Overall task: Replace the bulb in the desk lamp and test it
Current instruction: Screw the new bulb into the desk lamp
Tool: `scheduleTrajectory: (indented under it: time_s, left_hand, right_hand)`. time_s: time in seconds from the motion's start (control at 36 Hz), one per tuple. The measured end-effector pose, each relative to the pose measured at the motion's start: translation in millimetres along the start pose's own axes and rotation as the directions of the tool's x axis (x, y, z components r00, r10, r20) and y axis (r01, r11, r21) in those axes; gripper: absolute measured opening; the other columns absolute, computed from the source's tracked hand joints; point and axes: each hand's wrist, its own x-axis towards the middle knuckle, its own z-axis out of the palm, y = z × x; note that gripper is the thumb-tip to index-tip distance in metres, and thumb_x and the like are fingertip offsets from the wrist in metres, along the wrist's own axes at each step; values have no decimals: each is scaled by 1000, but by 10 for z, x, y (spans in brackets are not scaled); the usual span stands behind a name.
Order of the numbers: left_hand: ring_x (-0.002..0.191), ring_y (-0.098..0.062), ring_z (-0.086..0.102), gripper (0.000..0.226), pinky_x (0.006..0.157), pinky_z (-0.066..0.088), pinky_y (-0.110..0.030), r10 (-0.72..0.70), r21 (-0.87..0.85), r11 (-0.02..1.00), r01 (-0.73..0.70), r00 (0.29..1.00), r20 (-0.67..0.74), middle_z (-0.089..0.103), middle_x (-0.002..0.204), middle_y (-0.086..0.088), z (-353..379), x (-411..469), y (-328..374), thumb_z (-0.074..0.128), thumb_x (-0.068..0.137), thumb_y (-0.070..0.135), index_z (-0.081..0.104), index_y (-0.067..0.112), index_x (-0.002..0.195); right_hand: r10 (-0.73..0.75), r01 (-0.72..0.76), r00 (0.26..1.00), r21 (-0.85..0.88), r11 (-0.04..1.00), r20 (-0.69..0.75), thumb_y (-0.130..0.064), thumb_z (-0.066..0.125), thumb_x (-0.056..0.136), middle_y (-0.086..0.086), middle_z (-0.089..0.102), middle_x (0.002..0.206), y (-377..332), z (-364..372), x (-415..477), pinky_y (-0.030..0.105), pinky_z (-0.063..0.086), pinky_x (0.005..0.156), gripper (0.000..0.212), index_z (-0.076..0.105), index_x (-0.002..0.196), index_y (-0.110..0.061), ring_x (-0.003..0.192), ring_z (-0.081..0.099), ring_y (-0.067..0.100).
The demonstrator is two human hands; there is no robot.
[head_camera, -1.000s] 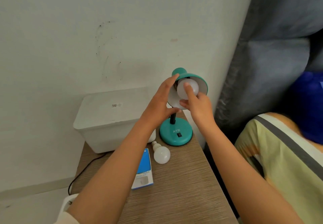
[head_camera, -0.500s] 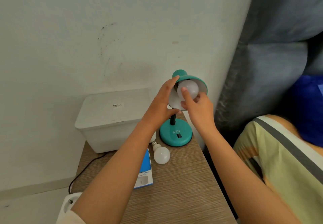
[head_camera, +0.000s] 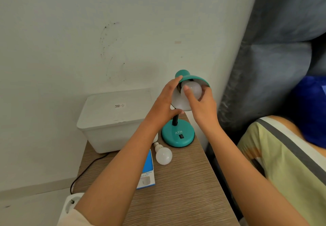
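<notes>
Bulb [head_camera: 193, 89] in the teal lamp shade [head_camera: 197, 81], mid-fit.
Right hand [head_camera: 202, 105] has its grip closed around the bulb; left hand [head_camera: 164, 105] clasps the shade rim. Crooked threading could jam or drop it; the spare bulb [head_camera: 163, 155] might roll off the worktop [head_camera: 185, 190].

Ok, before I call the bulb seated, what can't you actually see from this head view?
- Socket and bulb base: hidden inside the lamp shade, behind the bulb and right hand.
- Blue box: partly covered by the left forearm; print too small.
- Switch position: too small to tell.
- Black cord: its lower end is cut off by the desk edge.
</notes>
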Motion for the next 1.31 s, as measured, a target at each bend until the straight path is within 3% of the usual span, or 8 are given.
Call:
scheduleTrajectory:
  time_s: [0.39,0.5,0.61,0.72,0.89,1.0,1.19,1.31]
  left_hand:
    - [120,26,17,103,94,20,2,-1,-6,1000,1,1000,-16,26,139,13,-9,3,-25,80,67,5,15,34,142]
    - [120,26,18,105,95,20,2,3,-9,1000,-4,1000,-8,26,139,13,-6,1,-30,81,67,5,15,36,142]
    - [118,28,18,105,93,21,3,7,-5,1000,-7,1000,-10,27,137,14,-10,13,-35,81,66,4,15,35,142]
    - [118,27,18,106,92,22,3,2,-14,1000,-2,1000,-7,27,137,14,-5,5,-34,81,66,4,14,40,141]
    - [117,28,18,105,91,21,4,2,5,1000,-2,1000,-8,27,136,14,-7,18,-51,81,66,6,16,35,143]
    - [117,29,16,107,91,20,5,-2,6,1000,2,1000,5,26,136,15,7,21,-46,82,65,7,16,36,143]
    - [117,26,18,106,92,20,4,-10,10,1000,10,1000,-1,26,136,16,-12,15,-65,83,65,7,17,31,145]
    - [121,22,20,104,95,20,2,-5,-4,1000,5,1000,-1,27,139,13,9,14,-43,82,68,10,16,34,144]
  right_hand:
    - [-14,15,1000,-88,996,17,-43,54,87,3,57,107,13,55,-46,11,47,64,42,48,115,-13,91,58,14]
    - [-71,69,997,-76,995,-17,-39,61,83,0,51,122,-22,50,-41,23,46,87,55,40,128,-14,109,51,13]
    - [1,1,1000,-58,998,24,-46,57,85,1,58,107,-12,29,-36,15,50,66,44,49,114,-14,91,62,13]
    - [-50,50,999,-49,998,-13,-41,63,81,-1,51,124,-25,26,-66,24,46,92,59,39,129,-16,110,51,11]
    - [35,-35,999,-31,999,2,-48,52,87,-9,58,89,23,10,-48,19,51,70,32,52,100,-19,91,62,17]
    - [-44,44,998,0,999,-46,-40,63,82,-1,51,125,-5,31,-93,23,46,90,58,39,129,-16,110,52,13]
    - [-40,40,999,-18,999,-34,-38,60,85,-6,55,105,16,3,-55,1,43,66,45,48,121,-13,97,58,9]
    - [-157,153,987,-134,979,-18,-29,68,79,-1,48,124,6,18,-98,18,45,88,60,40,129,-15,111,48,11]
